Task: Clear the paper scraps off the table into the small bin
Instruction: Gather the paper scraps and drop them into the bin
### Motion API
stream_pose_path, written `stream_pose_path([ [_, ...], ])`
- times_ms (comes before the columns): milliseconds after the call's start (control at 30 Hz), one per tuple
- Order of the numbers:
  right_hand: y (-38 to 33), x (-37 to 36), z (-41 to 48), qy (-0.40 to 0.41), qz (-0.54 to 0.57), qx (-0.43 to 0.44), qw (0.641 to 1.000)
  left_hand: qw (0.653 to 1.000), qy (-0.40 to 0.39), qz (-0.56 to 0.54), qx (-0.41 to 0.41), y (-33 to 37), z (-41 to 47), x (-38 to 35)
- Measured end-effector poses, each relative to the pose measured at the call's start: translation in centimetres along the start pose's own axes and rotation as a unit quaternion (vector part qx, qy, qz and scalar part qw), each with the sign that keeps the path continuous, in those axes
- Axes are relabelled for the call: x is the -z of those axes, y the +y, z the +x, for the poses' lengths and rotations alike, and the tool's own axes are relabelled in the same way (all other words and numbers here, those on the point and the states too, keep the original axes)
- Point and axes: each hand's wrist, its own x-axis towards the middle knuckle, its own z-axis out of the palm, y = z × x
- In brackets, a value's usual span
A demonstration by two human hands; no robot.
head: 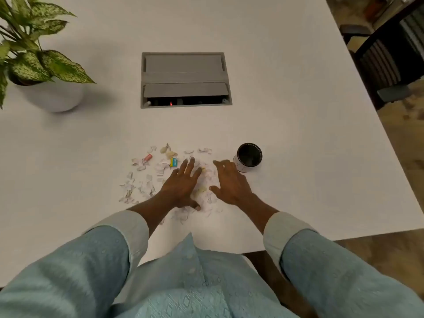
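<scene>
Scraps: a loose scatter of small torn white paper scraps on the near middle of the table, too many and too blurred to count; among them one pink-red scrap at the far left and one teal-and-yellow scrap nearer the middle.
Bin: one small round black bin, upright with its mouth showing, just right of the scatter and apart from it.
Left hand: the left hand lies flat, palm down, fingers spread over the scraps; it grasps nothing.
Right hand: the right hand is likewise spread and flat, palm down, between the scraps and the bin, fingertips near the bin; nothing is gripped.
Sleeves: two pale blue sleeves rolled back at the cuffs.
Table: one wide white table.
Hatch: one grey rectangular cable hatch set in the table, far of the scraps, a red light inside.
Plant: one leafy speckled plant in a white round pot at far left.
Chair: one dark chair at far right.
</scene>
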Motion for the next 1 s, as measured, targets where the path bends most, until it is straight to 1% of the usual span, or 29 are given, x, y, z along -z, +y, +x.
stream_pose_path([
  [67, 0.8, -0.7, -0.7, -0.027, -0.009, -0.03, 0.999, 1.0, -0.022, 0.0, 0.001, 0.8, 0.3, -0.6],
  [233, 2.7, -3.2, -1.8, -0.079, -0.019, -0.09, 0.993, 0.999, -0.028, 0.01, 0.017, 2.1, 1.1, -2.4],
  [433, 3.9, -4.9, -1.3, -0.129, 0.002, -0.123, 0.984, 0.999, -0.018, -0.012, 0.031, 2.8, 2.1, -2.6],
  [633, 4.1, -6.1, 0.3, -0.102, 0.022, -0.091, 0.99, 1.0, -0.015, -0.005, 0.026, 2.5, 2.7, -3.0],
  [767, 3.9, -6.3, 2.2, -0.071, 0.064, -0.043, 0.994, 0.999, -0.006, -0.02, 0.027, 2.2, 3.2, -2.4],
  [867, 3.7, -6.4, 3.2, -0.052, 0.057, -0.008, 0.997, 0.999, -0.001, -0.033, 0.024, 1.9, 3.6, -2.2],
  [1000, 3.6, -6.8, 3.8, -0.025, 0.042, 0.012, 0.999, 0.998, 0.014, -0.053, 0.028, 1.8, 4.2, -1.7],
])
